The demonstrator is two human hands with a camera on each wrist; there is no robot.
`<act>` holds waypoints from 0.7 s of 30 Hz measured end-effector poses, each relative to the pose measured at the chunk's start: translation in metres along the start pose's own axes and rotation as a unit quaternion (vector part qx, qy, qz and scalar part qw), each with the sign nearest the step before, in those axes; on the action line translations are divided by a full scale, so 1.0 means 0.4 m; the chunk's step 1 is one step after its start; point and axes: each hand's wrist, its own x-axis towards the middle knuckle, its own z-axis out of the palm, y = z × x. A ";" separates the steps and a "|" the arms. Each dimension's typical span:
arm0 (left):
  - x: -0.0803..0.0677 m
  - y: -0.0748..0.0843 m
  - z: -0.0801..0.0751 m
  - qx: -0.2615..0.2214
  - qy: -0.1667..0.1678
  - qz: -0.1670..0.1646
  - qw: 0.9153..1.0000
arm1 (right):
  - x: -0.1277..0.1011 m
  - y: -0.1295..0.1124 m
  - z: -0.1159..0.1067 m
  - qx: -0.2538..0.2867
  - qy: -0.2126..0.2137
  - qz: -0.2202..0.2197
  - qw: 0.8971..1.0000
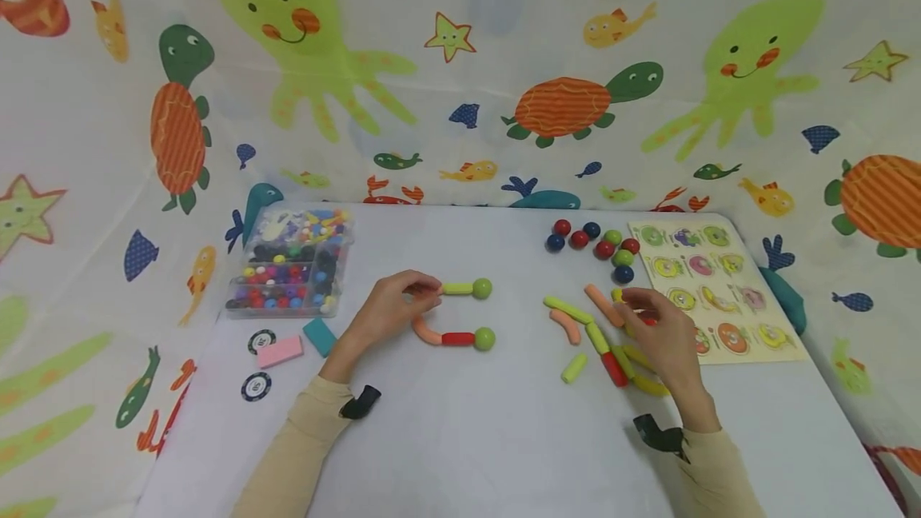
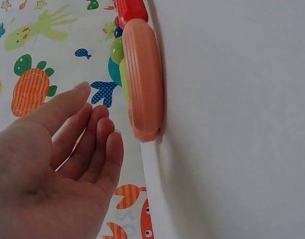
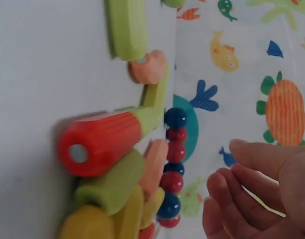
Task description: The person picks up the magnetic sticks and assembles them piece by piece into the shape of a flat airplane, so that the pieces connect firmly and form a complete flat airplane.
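My left hand (image 1: 394, 304) has its fingertips right at the near end of a light green rod (image 1: 457, 288), which bears a green ball (image 1: 482, 288) at its other end. Below lies a joined row: a curved orange rod (image 2: 144, 82), a red rod (image 1: 457, 339) and another green ball (image 1: 485, 338). In the left wrist view the fingers are loosely bent, with nothing between them. Over a group of rods on the right, my right hand (image 3: 256, 191) hangs with relaxed fingers, holding nothing. A red rod (image 3: 100, 142) with a grey end disc lies near it.
Red, blue and green balls (image 1: 604, 249) cluster behind the rods. A picture board (image 1: 741, 278) lies at the right. At left stand a clear compartment box (image 1: 281, 313) of beads, pink (image 1: 280, 352) and teal (image 1: 320, 337) blocks, and two round chips (image 1: 256, 386).
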 end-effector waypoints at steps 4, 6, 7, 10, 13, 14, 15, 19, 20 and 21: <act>0.012 -0.011 0.002 0.004 0.011 -0.001 1.000 | -0.027 0.020 0.003 -0.009 -0.055 0.004 0.998; 0.019 -0.013 0.006 0.005 0.011 -0.002 1.000 | -0.039 0.023 0.008 -0.012 -0.087 0.015 0.996; 0.021 -0.015 0.006 0.004 0.011 -0.002 1.000 | -0.042 0.022 0.012 -0.014 -0.102 0.020 0.994; 0.025 -0.020 0.010 0.006 0.009 0.000 1.000 | -0.050 0.016 0.023 -0.030 -0.136 0.036 0.990; 0.026 -0.023 0.012 0.006 0.010 -0.003 1.000 | -0.052 0.007 0.029 -0.049 -0.160 0.040 0.985; 0.027 -0.024 0.013 0.007 0.010 -0.004 1.000 | -0.051 0.004 0.030 -0.053 -0.168 0.039 0.984; 0.027 -0.023 0.013 0.007 0.009 -0.004 1.000 | -0.049 0.001 0.032 -0.059 -0.174 0.039 0.982; 0.027 -0.017 0.011 0.007 0.005 -0.005 1.000 | -0.043 -0.007 0.035 -0.079 -0.195 0.037 0.977; 0.027 -0.015 0.011 0.007 0.003 -0.006 1.000 | -0.042 -0.007 0.035 -0.082 -0.195 0.038 0.977; 0.027 -0.014 0.011 0.007 0.001 -0.006 1.000 | -0.042 -0.007 0.035 -0.084 -0.195 0.039 0.976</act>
